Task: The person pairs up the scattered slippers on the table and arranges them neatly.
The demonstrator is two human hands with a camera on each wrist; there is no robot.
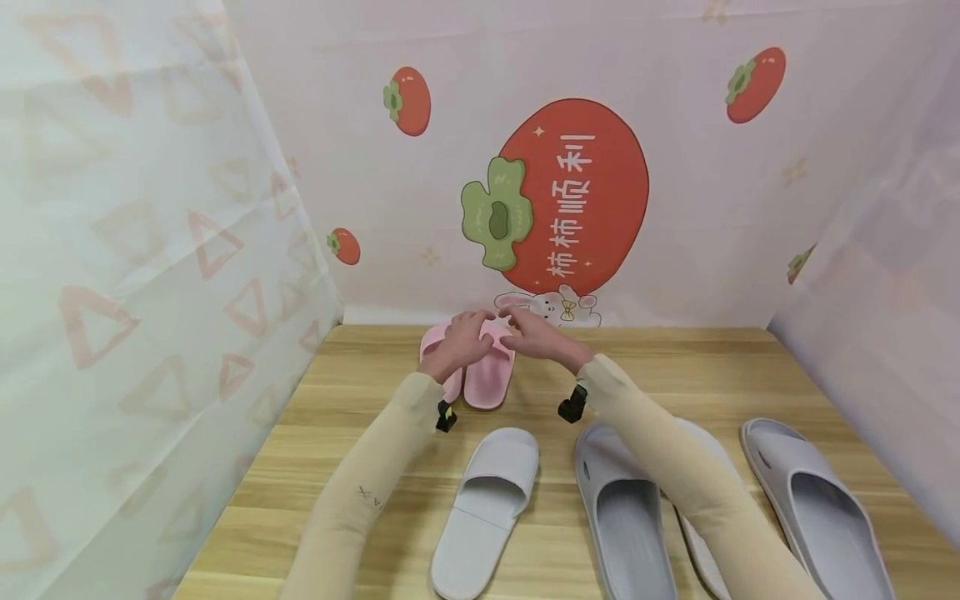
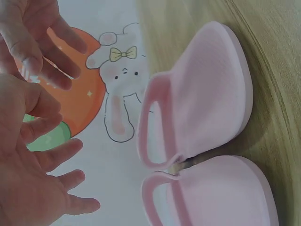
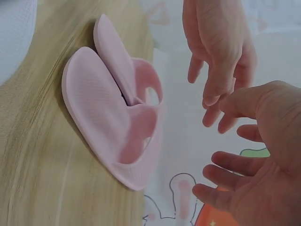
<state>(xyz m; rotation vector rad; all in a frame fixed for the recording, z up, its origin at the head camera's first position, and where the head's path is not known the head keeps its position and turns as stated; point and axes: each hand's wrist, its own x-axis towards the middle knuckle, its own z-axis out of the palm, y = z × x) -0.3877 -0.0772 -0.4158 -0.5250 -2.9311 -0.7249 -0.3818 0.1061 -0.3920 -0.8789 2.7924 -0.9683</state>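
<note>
A pair of pink slippers (image 1: 487,383) stands side by side at the back of the wooden surface, toes to the wall. In the head view my left hand (image 1: 463,337) hovers over them and hides part of the left one. My right hand (image 1: 536,333) is just right of it, above the right slipper's toe end. Both hands hold nothing. The left wrist view shows the left hand (image 2: 37,165) with fingers spread, apart from the slippers. In the right wrist view, the right hand (image 3: 263,165) also has loosely extended fingers, clear of the pink slippers (image 3: 101,103).
A white slipper (image 1: 483,508) lies in front of the pink pair. Right of it are a grey slipper (image 1: 626,517), a partly hidden slipper (image 1: 701,554) under the right sleeve, and another grey slipper (image 1: 817,508). Printed cloth walls (image 1: 675,292) border the wooden surface (image 1: 375,350).
</note>
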